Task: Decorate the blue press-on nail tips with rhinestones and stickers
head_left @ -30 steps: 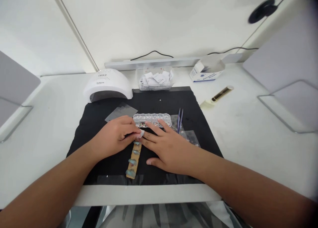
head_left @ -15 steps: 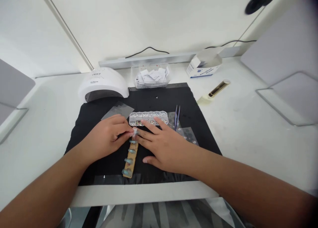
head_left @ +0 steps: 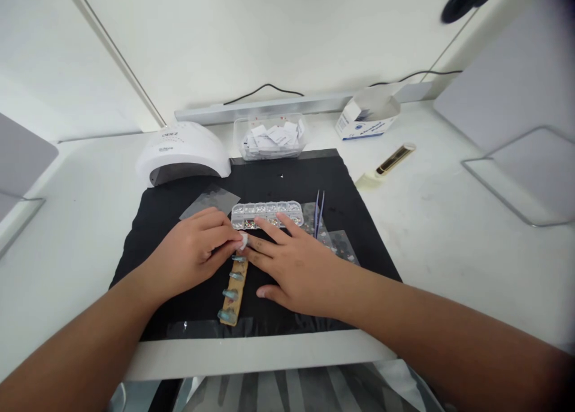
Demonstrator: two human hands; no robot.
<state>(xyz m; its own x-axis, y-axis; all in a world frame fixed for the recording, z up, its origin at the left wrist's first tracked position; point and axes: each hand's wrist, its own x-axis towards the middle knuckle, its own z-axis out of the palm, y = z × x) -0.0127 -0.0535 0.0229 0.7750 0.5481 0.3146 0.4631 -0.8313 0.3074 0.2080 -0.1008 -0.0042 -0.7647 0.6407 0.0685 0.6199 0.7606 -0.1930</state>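
The left hand point(head_left: 191, 257) pinches a small white pad point(head_left: 243, 240), perhaps a wipe, at the top end of the wooden strip point(head_left: 233, 291) of blue nails, just below the clear bead box point(head_left: 266, 214). The right hand point(head_left: 294, 268) lies flat and open beside the strip, fingertips touching it. Since a second ago little has changed, so the dabbing at that top nail seems unfinished.

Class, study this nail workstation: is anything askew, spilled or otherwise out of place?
Little stands out. The gold-capped tube lies on its side off the black mat, and the white box sits open. The wooden nail strip lies slightly slanted.
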